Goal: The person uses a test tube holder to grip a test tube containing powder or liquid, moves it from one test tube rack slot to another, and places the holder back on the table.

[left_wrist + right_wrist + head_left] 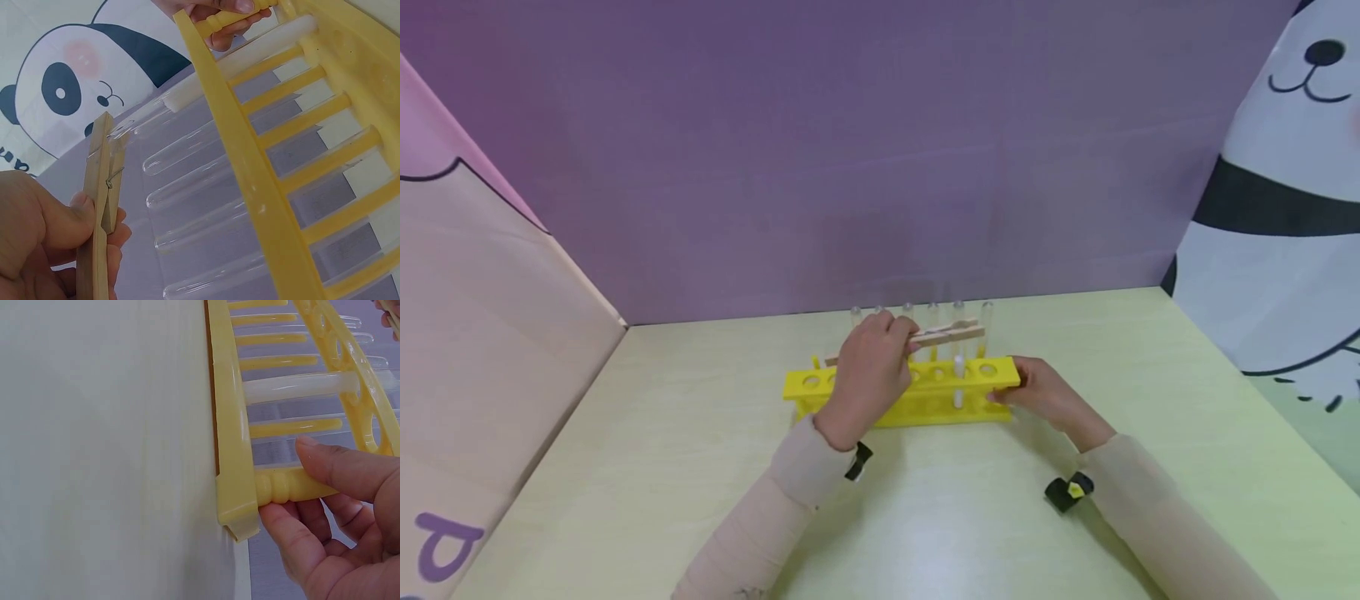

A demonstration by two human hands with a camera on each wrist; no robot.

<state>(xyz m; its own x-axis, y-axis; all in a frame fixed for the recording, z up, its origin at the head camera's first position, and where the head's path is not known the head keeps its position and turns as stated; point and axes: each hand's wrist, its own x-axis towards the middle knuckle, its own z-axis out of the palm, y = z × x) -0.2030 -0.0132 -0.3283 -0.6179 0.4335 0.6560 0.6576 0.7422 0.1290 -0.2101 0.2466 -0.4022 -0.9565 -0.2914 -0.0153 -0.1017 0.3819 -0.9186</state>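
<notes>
Head and left wrist views show the left hand (868, 375), its grip curled round a slim wooden clamp (951, 336) with a wire spring; the tips meet a clear, round-ended tube (303, 387), white inside; I cannot tell if they nip it. The right hand's (1048, 396) grip pinches the ridged post (294, 484) of the glossy yellow rack (910, 414) on the pale counter (925, 517).

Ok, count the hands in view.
2. The left hand holds a wooden clamp near the test tubes; the right hand holds the end post of the yellow rack.
</notes>
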